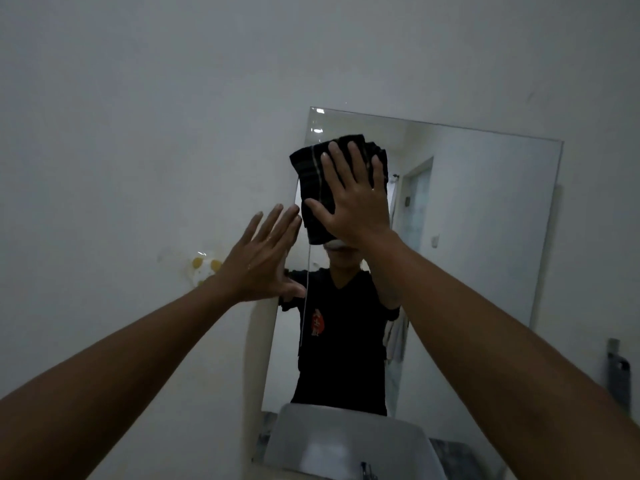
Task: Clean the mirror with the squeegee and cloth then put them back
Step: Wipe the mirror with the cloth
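My right hand (349, 199) lies flat with its fingers spread, pressing the cloth (313, 174) against the mirror (485, 220) near the glass's upper left part. The cloth is dark, folded, with a pale stripe running down it; it shows above and to the left of my palm, and a thin loose thread hangs down from under it. My left hand (265, 258) is released, fingers straight and spread, holding nothing, with the palm set at the mirror's left edge just below and left of my right hand; its fingertips come close to the cloth's lower corner. Below both arms sits a white basin (346, 441), with the top of a tap (367, 471) at the bottom. Beyond my left hand, a small yellow and white holder (204, 266) is stuck on the wall (138, 116).
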